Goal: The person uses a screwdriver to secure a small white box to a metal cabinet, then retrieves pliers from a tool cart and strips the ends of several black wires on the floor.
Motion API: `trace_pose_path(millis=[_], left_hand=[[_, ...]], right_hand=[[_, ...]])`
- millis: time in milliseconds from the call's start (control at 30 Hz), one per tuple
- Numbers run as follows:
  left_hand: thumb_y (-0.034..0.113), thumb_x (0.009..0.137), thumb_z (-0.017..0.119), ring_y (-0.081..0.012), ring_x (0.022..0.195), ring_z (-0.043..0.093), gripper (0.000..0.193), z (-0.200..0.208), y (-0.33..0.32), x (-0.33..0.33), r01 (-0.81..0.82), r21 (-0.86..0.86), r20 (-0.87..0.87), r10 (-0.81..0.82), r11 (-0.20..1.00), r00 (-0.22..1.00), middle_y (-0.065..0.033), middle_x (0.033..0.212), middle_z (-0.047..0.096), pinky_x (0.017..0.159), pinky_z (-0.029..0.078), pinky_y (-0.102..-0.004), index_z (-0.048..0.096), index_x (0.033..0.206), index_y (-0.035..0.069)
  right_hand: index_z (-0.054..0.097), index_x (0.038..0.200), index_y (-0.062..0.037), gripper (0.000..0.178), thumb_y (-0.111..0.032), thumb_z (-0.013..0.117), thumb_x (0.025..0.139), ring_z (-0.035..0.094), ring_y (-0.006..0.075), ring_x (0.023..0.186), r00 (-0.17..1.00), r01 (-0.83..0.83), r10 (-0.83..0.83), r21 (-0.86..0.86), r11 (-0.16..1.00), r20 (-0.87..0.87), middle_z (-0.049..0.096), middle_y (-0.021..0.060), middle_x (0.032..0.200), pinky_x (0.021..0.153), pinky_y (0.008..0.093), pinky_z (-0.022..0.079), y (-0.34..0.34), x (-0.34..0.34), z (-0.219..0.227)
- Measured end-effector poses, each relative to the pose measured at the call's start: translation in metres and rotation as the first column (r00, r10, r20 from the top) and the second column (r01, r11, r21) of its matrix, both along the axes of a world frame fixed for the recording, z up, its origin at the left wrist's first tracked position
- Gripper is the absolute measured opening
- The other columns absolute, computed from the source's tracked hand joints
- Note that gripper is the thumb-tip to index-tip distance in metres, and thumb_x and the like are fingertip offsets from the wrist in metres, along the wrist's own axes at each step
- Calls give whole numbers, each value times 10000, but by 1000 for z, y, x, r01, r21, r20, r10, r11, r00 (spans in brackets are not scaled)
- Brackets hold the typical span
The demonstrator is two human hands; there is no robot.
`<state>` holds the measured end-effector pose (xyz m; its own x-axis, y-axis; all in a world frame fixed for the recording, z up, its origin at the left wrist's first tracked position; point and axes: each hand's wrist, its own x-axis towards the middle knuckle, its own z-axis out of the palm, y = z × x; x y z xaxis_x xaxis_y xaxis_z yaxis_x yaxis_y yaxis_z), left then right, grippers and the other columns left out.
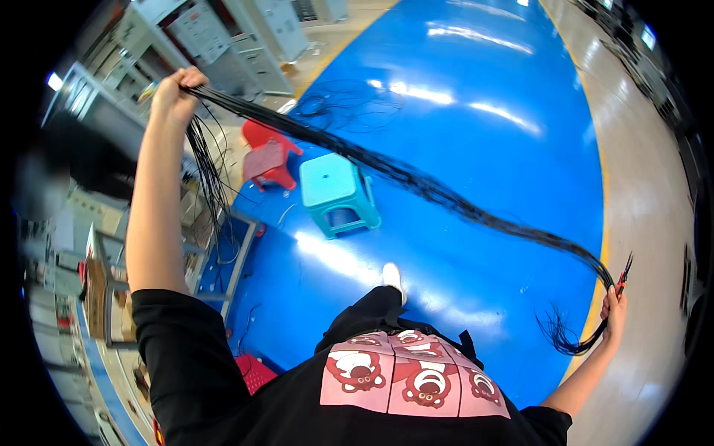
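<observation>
A long bundle of thin black wires (401,172) stretches across in front of me, sagging slightly between my arms. Raised at the upper left, my left hand (178,93) is closed in a fist around one end. Loose wire ends (210,178) dangle below that fist. At the far right, my right hand (614,311) grips the other part of the bundle, whose frayed tail (563,332) curls down to its left. A small tool with red on it and dark pointed tips (623,276) sticks up from my right hand; its exact kind is unclear.
A turquoise plastic stool (329,179) and a small red chair (272,160) stand on the blue floor (476,297). More black wires (338,104) lie beyond them. Metal cabinets (199,36) line the upper left; a metal-framed cart (239,260) is at my left.
</observation>
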<state>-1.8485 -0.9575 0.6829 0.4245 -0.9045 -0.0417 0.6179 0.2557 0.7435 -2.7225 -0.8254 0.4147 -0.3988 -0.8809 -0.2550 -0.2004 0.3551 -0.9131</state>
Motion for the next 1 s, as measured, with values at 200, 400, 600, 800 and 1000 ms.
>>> trace_pose_path(millis=[200,400,600,800,1000], left_hand=[[213,1044,293,-107,521,308,295,-196,-219,-7,189,180,-65,-180,965,982,-9,664,323,480,329,-265,340,794,64],[266,1050,296,-97,505,303,304,-298,-387,-39,366,96,-205,-341,926,918,8,673,354,453,292,-261,414,894,34],[238,1046,331,-102,530,316,275,-363,-462,-20,360,-122,-265,-380,925,886,-8,690,362,488,306,-269,442,1041,-13],[479,957,423,-370,891,621,596,-579,-400,34,-290,412,889,-312,864,335,-309,933,613,758,482,-455,538,981,-106],[283,903,522,-435,897,583,305,-684,-111,-106,206,716,698,-679,667,-228,-257,911,624,791,453,-522,611,883,-8]], right_hand=[[513,981,-133,188,-307,574,941,339,28,423,967,174,-137,166,971,-213,408,-69,580,373,186,263,-7,-32,-39],[528,924,-121,183,-297,579,935,373,45,421,909,317,-243,184,931,-339,423,-68,574,379,203,290,-4,5,-12],[558,1069,-138,188,-287,574,955,351,12,479,901,295,-261,47,954,-347,407,-80,627,413,183,250,-27,51,24],[494,1295,-82,340,-183,533,972,341,9,521,976,109,-114,-33,993,-184,382,-83,657,446,181,257,-128,124,-26],[614,1154,-32,248,-132,594,928,424,60,589,851,-306,253,-43,951,-459,515,-23,697,524,230,357,-254,154,-174]])
